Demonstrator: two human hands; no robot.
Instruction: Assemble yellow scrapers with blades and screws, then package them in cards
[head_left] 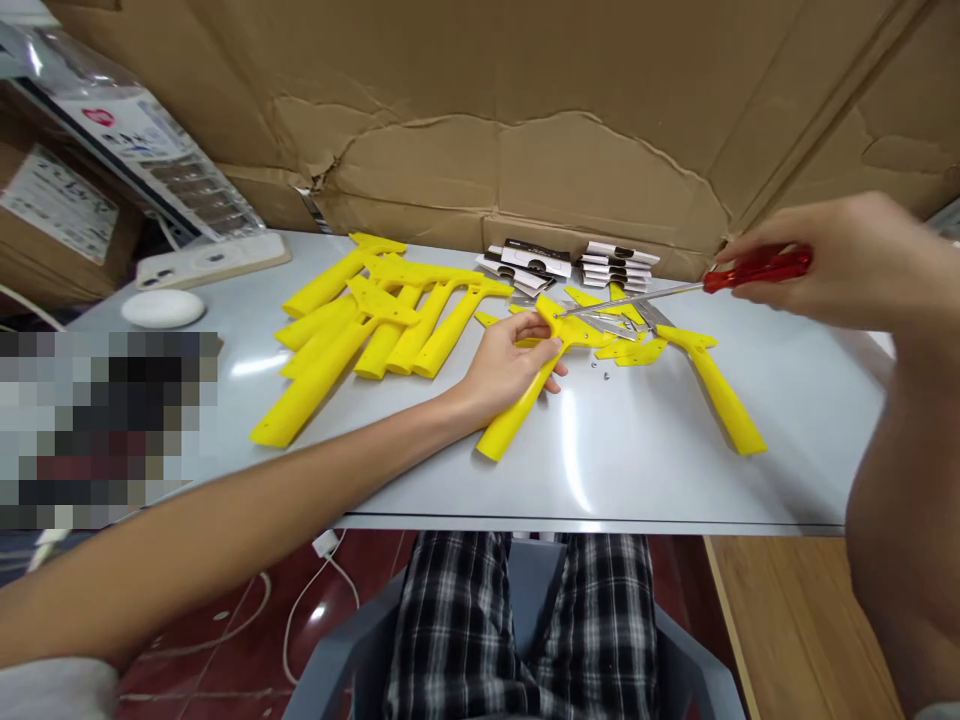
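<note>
My left hand point(499, 365) is closed around the upper grip of a yellow plastic scraper handle point(514, 425), which lies slanted on the table. A red-handled screwdriver point(757, 268) is gripped in my right hand point(844, 262). Its long shaft points left, and its tip meets the head of the yellow handle near a screw hole. Just right of that head lie loose yellow plates point(641, 352) and metal blades point(616, 324). Small metal fasteners point(606, 376) sit on the table beside them. Another yellow handle with a metal piece point(731, 405) rests farther right.
Several yellow handles point(315, 385) are piled at the left. Black-and-white packets point(616, 268) are stacked at the back against the cardboard point(600, 165). A power strip point(214, 262) and a white mouse-like object point(163, 309) lie at the far left. The table's front edge point(592, 525) is above my lap.
</note>
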